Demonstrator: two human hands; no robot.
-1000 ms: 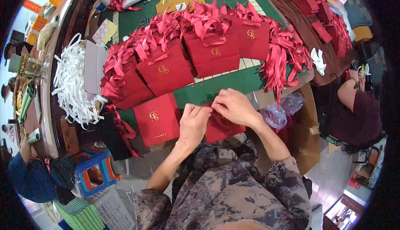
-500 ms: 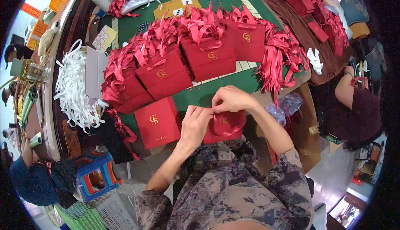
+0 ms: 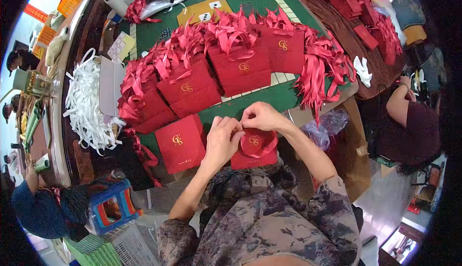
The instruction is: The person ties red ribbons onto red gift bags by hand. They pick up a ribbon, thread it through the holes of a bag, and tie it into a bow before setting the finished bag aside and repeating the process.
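A small red bag (image 3: 254, 157) with a gold logo lies at the table's near edge, a red ribbon (image 3: 272, 146) looping over its front. Both hands meet at its top edge. My left hand (image 3: 224, 136) is closed, its fingertips pinching there; what they grip is too small to make out. From the right, my right hand (image 3: 261, 116) pinches the ribbon's upper part, thumb and forefinger together. Left of my hands another red bag (image 3: 180, 143) lies flat. Beyond them, red bags with ribbon handles (image 3: 243, 68) stand in a row on the green table.
A box of white ribbons (image 3: 91, 100) stands at the left. Loose red ribbons (image 3: 322, 68) hang over the table's right side. Clear plastic (image 3: 327, 127) lies in a cardboard box below. People (image 3: 414, 126) sit at the right and left. A blue stool (image 3: 111, 206) stands lower left.
Both hands have shifted slightly left at the bag's top. The left hand has turned a little, and more of the bag's front shows with the ribbon loop across it.
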